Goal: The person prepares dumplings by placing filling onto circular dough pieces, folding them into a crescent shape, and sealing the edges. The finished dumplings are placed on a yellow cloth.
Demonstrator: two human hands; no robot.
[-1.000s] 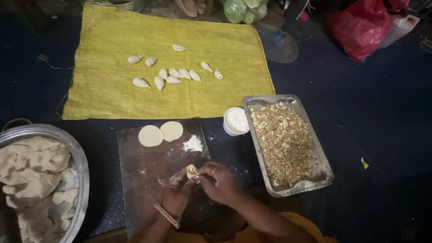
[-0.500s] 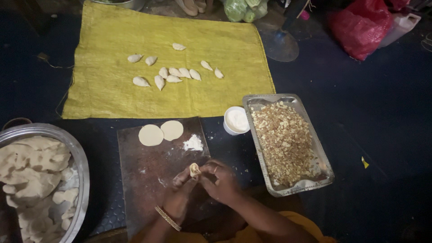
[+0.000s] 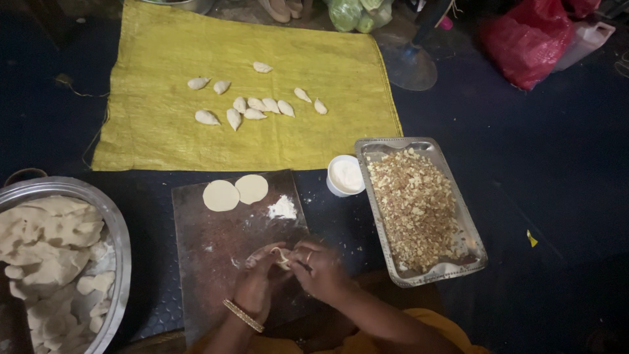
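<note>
Dough scraps fill the big round steel basin (image 3: 116, 229) at the far left, untouched. Next along, on the dark wooden board (image 3: 216, 275), two flat pale dough discs (image 3: 234, 192) and a small heap of white flour (image 3: 283, 208) sit exactly where they sat a second ago. Lower down, the left hand (image 3: 254, 285), gold bangle at the wrist, and the right hand (image 3: 322, 270) are pressed together around one small filled dough parcel (image 3: 282, 258); it has risen slightly off the board and looks more closed, probably pinched along its seam, though blur hides the edge. Further right stand a small white cup (image 3: 345, 176) and a rectangular metal tray (image 3: 419, 278) of crumbly brown filling. Behind, eleven or so shaped dumplings (image 3: 244, 105) rest on yellow woven cloth (image 3: 164, 141).
</note>
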